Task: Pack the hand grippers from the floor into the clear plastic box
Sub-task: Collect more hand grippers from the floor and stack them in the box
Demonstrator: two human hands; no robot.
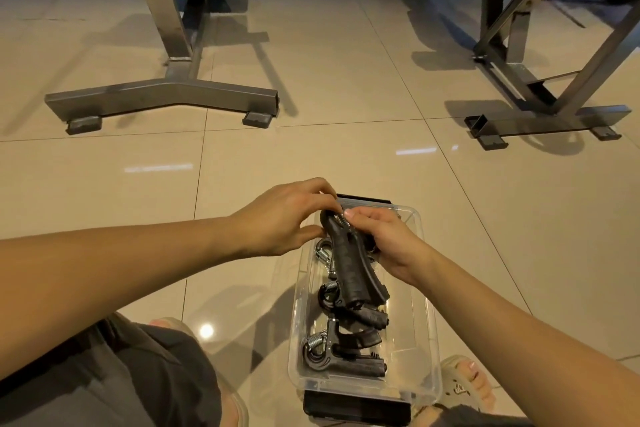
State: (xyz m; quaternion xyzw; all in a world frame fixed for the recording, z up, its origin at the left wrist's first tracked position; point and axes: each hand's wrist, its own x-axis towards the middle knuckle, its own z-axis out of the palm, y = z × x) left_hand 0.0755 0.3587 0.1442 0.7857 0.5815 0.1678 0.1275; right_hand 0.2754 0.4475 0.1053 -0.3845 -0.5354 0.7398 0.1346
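A clear plastic box (424, 333) with black latches at both ends stands on the tiled floor between my feet. Several black hand grippers with steel springs (341, 347) lie in its near half. One more black hand gripper (349, 269) is held over the box's far half, handles pointing toward me. My left hand (282, 217) pinches its spring end from the left. My right hand (384, 241) grips the same end from the right, fingers curled round it.
Two steel gym bench frames stand on the floor ahead, one base (162, 97) at left and another (547, 121) at right. My knee in grey shorts (145, 374) is at lower left, a sandalled foot (465, 381) beside the box at lower right.
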